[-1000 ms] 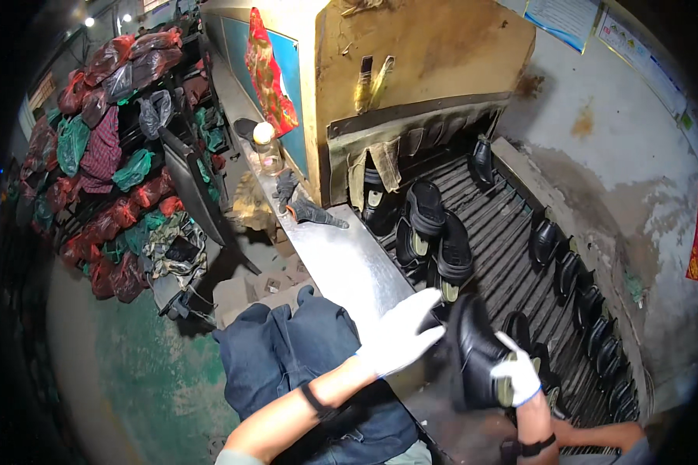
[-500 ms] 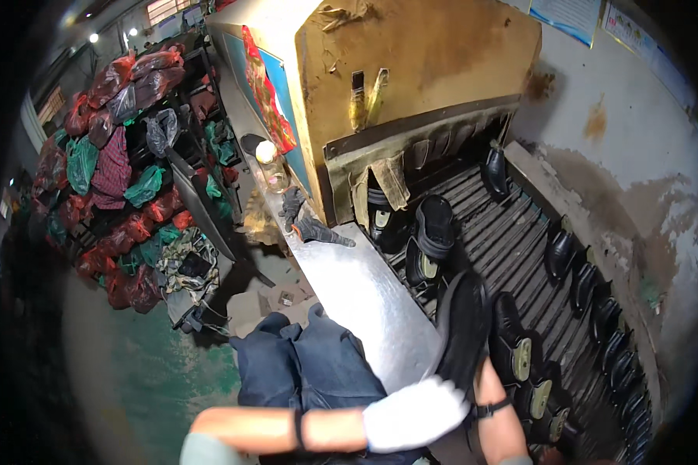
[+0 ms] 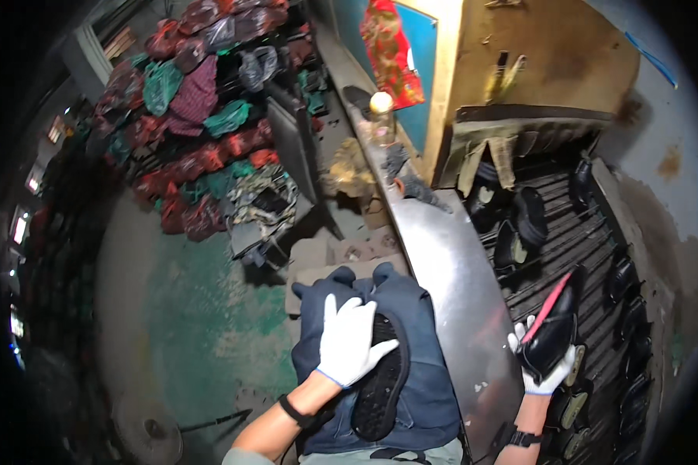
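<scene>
Across my lap lies a black shoe sole (image 3: 381, 399) with a studded, hollow-looking face turned up. My left hand (image 3: 350, 341), in a white glove, rests over its upper left part, fingers stretched apart and thumb across the sole. My right hand (image 3: 551, 375), also white-gloved, holds a glossy black shoe (image 3: 554, 325) tilted above the slatted bed. A bright pink strip (image 3: 547, 306) runs along the shoe's near left side. My right fingers wrap round its lower end, partly hidden behind it.
A bare metal ledge (image 3: 454, 271) runs beside my lap. Dark gloves (image 3: 423, 191) and a bottle (image 3: 381, 128) lie along it. Black shoes (image 3: 530, 215) stand on the slatted bed (image 3: 512, 287), below a flap-curtained machine opening (image 3: 535, 124). Bagged goods (image 3: 202, 163) fill a rack at left.
The sole has come from the right down onto my lap, with my left hand now on it. My right hand now shows holding a black shoe. The view has swung left.
</scene>
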Action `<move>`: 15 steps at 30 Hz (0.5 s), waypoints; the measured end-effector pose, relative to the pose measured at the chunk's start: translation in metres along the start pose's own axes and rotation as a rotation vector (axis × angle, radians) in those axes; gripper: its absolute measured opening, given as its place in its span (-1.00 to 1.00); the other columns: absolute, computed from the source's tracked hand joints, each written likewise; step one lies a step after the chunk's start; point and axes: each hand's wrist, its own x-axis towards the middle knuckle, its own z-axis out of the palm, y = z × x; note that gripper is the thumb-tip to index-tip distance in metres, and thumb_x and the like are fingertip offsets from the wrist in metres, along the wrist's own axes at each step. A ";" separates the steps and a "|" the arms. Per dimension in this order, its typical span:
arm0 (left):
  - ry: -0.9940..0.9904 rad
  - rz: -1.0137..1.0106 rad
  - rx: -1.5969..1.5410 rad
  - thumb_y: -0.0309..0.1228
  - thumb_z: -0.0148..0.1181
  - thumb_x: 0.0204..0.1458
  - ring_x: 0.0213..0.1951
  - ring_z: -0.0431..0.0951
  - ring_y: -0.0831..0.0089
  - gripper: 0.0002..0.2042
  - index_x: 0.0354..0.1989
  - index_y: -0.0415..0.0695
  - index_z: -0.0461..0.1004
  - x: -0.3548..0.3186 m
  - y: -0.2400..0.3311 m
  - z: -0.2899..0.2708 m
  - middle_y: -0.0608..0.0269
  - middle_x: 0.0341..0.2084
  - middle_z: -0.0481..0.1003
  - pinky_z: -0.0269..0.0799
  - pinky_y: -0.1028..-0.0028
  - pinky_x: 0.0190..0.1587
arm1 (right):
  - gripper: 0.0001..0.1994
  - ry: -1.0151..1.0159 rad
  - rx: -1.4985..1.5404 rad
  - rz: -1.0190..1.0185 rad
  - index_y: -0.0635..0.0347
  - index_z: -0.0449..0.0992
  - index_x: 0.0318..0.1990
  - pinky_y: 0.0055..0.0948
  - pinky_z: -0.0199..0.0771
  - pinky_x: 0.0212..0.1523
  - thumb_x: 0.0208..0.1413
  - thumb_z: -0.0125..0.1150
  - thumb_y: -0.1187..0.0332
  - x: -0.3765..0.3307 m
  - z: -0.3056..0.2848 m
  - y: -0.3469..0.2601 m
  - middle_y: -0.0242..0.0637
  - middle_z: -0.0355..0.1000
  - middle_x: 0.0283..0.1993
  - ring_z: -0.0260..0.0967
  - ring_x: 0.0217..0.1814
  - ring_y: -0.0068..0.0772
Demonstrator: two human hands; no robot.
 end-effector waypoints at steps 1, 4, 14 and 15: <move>-0.013 -0.001 -0.060 -0.06 0.61 -0.03 0.17 0.51 -0.18 -0.34 0.16 -0.22 0.56 0.002 -0.001 0.000 -0.03 0.00 0.58 0.27 -0.22 0.36 | 0.00 0.039 -0.039 0.005 0.29 0.18 0.61 0.45 0.14 0.63 0.07 0.46 0.02 -0.014 0.015 0.009 0.19 0.31 0.55 0.18 0.65 0.35; -0.139 -0.302 -0.724 -0.25 0.53 0.14 0.08 0.62 0.23 -0.54 0.16 -0.18 0.59 -0.002 -0.003 -0.008 0.12 -0.05 0.61 0.47 0.29 0.28 | -0.01 0.038 -0.059 0.094 0.40 0.17 0.57 0.48 0.19 0.61 0.03 0.47 0.11 -0.023 0.029 0.040 0.16 0.35 0.52 0.32 0.53 0.41; -0.349 -0.260 -2.030 0.03 0.29 0.38 0.52 0.35 -0.15 -0.39 0.46 0.02 0.30 -0.038 -0.031 -0.002 -0.14 0.50 0.35 0.36 -0.09 0.50 | 0.35 -0.033 -0.691 0.122 0.32 -0.20 0.73 -0.14 0.38 0.57 -0.18 0.70 0.56 -0.041 0.124 0.135 0.03 0.18 0.65 0.30 0.61 -0.10; -0.312 -0.324 -2.079 0.03 0.25 0.40 0.50 0.38 -0.15 -0.41 0.46 0.02 0.30 -0.042 -0.032 0.001 -0.14 0.46 0.38 0.38 -0.09 0.49 | 0.35 -0.056 -0.730 0.131 0.34 -0.19 0.73 -0.13 0.36 0.58 -0.16 0.72 0.50 -0.041 0.128 0.140 0.04 0.18 0.65 0.30 0.61 -0.09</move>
